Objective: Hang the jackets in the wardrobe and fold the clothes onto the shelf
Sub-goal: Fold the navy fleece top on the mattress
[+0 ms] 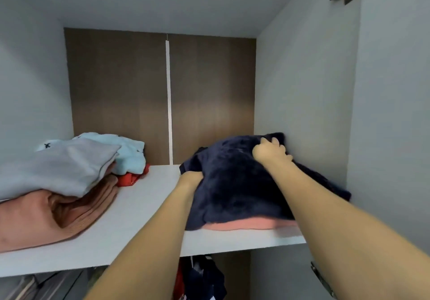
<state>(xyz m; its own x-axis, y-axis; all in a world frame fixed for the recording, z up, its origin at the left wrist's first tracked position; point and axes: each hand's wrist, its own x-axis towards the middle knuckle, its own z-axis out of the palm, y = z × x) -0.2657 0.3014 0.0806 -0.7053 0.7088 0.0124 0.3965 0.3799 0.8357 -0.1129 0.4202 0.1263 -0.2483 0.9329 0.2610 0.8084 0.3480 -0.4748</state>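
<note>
A folded dark navy fleece garment point(232, 183) lies on the right side of the white wardrobe shelf point(144, 211), on top of a folded pink garment point(251, 224). My right hand point(271, 152) rests on the top back of the navy garment, fingers curled into the fabric near the right wall. At the garment's left edge, my left hand point(189, 180) has its fingers tucked under the fabric and hidden.
A stack of folded clothes sits at the shelf's left: a grey piece point(60, 167) over a salmon one point(53, 216), with light blue point(125, 150) and red point(129, 178) pieces behind. Below the shelf hang dark garments point(204, 278). The wardrobe's right wall point(302, 90) stands close.
</note>
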